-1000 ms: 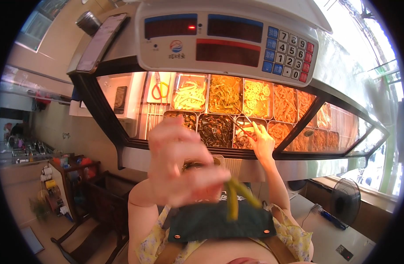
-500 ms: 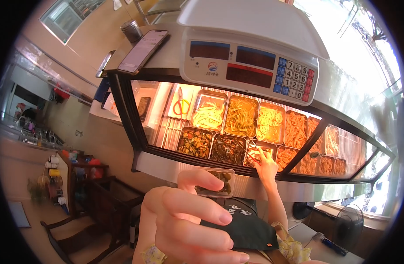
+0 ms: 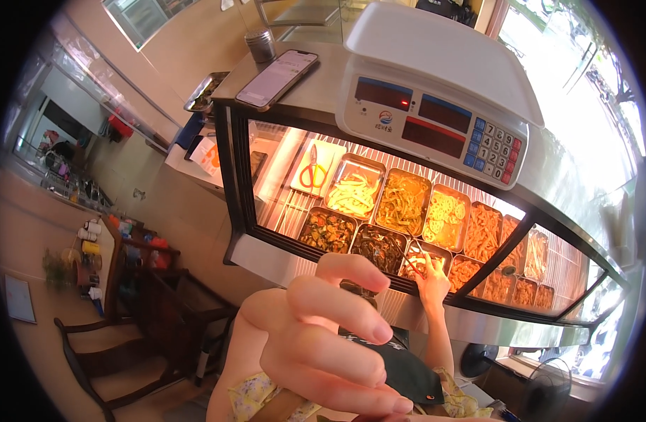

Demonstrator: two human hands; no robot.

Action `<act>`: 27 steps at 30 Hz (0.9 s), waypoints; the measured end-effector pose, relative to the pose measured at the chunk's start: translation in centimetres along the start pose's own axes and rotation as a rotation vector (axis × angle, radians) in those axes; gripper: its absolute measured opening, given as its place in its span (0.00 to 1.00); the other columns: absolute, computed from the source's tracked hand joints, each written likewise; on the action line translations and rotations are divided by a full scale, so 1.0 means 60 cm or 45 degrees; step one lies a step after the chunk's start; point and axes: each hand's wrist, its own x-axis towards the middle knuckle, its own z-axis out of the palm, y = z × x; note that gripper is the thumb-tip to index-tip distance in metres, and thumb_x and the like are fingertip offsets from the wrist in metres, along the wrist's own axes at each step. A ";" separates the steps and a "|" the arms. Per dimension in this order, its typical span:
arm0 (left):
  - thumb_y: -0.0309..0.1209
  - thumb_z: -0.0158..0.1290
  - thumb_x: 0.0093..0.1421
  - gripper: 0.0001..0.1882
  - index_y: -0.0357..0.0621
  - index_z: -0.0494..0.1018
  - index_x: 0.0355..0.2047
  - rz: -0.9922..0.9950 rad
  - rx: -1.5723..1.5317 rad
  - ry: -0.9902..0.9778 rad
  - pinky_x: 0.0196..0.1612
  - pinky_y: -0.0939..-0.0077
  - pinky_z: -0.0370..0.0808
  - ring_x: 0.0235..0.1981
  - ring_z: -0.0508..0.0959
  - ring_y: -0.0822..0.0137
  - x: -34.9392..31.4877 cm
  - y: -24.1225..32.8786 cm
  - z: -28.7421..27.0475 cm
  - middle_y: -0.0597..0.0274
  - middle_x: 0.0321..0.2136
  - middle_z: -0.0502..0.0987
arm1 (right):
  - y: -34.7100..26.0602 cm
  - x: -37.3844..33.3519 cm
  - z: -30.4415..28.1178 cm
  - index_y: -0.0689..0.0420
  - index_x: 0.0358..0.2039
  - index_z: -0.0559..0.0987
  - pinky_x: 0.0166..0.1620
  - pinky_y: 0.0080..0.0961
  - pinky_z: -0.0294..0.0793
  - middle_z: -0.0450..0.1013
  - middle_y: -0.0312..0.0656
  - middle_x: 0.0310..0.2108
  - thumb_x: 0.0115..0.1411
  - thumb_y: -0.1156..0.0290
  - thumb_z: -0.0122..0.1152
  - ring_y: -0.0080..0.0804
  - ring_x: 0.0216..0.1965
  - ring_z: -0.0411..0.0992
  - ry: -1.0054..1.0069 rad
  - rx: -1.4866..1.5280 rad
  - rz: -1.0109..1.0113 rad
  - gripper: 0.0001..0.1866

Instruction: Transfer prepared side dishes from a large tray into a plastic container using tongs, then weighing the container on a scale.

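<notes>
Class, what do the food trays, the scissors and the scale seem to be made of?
Trays: probably stainless steel; their thin rims shine.
Scissors: likely metal blades, grey and slim; handles probably plastic, judging by their orange-yellow colour.
Scale: smooth, white, rounded casing, probably plastic; its pan may be plastic or coated metal.

tan wall, dark wooden chair, bright window at right

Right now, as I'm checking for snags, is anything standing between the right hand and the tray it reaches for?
Nothing visible, beyond the chopsticks held in the right hand, which is at the tray. The dark bar stands to the hand's right, not between them.
</notes>
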 end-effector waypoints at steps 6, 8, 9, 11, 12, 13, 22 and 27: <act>0.36 0.64 0.48 0.04 0.56 0.81 0.22 -0.202 -0.311 0.212 0.44 0.57 0.70 0.38 0.69 0.66 0.025 0.013 0.011 0.75 0.25 0.70 | 0.000 0.000 0.001 0.49 0.54 0.73 0.37 0.32 0.74 0.72 0.35 0.41 0.44 0.70 0.67 0.38 0.34 0.74 0.005 0.013 -0.004 0.32; 0.36 0.64 0.48 0.04 0.55 0.80 0.23 -0.163 -0.329 0.198 0.45 0.56 0.69 0.38 0.69 0.65 0.026 0.007 0.009 0.74 0.25 0.70 | 0.001 -0.001 0.001 0.49 0.54 0.73 0.37 0.32 0.74 0.72 0.35 0.41 0.44 0.70 0.68 0.36 0.33 0.75 0.012 -0.004 -0.004 0.32; 0.36 0.64 0.48 0.04 0.55 0.80 0.23 -0.124 -0.354 0.180 0.45 0.56 0.69 0.38 0.69 0.64 0.026 0.003 0.008 0.73 0.25 0.70 | 0.003 -0.001 0.003 0.49 0.54 0.73 0.37 0.32 0.74 0.72 0.35 0.41 0.44 0.70 0.68 0.36 0.33 0.75 0.012 -0.003 -0.010 0.32; 0.36 0.63 0.50 0.04 0.57 0.80 0.26 0.028 -0.331 0.132 0.46 0.56 0.69 0.39 0.68 0.63 0.018 -0.023 0.002 0.71 0.28 0.70 | 0.007 0.000 0.006 0.50 0.54 0.73 0.37 0.32 0.74 0.72 0.35 0.41 0.44 0.69 0.68 0.35 0.32 0.75 0.068 -0.023 -0.068 0.32; 0.37 0.63 0.50 0.04 0.57 0.80 0.27 0.028 -0.288 0.034 0.46 0.57 0.69 0.39 0.68 0.63 0.019 -0.028 -0.006 0.71 0.30 0.70 | 0.007 0.000 0.005 0.50 0.54 0.73 0.37 0.32 0.74 0.72 0.35 0.41 0.44 0.69 0.68 0.35 0.32 0.75 0.072 -0.025 -0.066 0.32; 0.38 0.62 0.51 0.05 0.58 0.79 0.28 0.029 -0.245 -0.063 0.47 0.57 0.69 0.40 0.68 0.63 0.020 -0.033 -0.014 0.71 0.31 0.70 | 0.005 -0.001 0.004 0.50 0.54 0.73 0.36 0.32 0.74 0.72 0.35 0.41 0.44 0.69 0.68 0.35 0.32 0.75 0.043 0.003 -0.043 0.33; 0.27 0.64 0.35 0.16 0.53 0.78 0.28 0.002 0.936 -0.183 0.41 0.65 0.68 0.39 0.68 0.59 0.006 -0.114 -0.050 0.68 0.31 0.69 | 0.008 0.000 0.018 0.50 0.53 0.73 0.36 0.32 0.74 0.72 0.35 0.40 0.43 0.66 0.70 0.37 0.35 0.74 0.038 -0.007 -0.001 0.33; 0.27 0.63 0.36 0.15 0.51 0.77 0.28 0.056 1.002 -0.222 0.40 0.65 0.68 0.39 0.68 0.58 0.016 -0.110 -0.035 0.67 0.31 0.69 | 0.020 0.012 0.028 0.51 0.53 0.74 0.35 0.32 0.74 0.72 0.36 0.40 0.43 0.65 0.70 0.35 0.36 0.74 0.145 -0.098 -0.059 0.33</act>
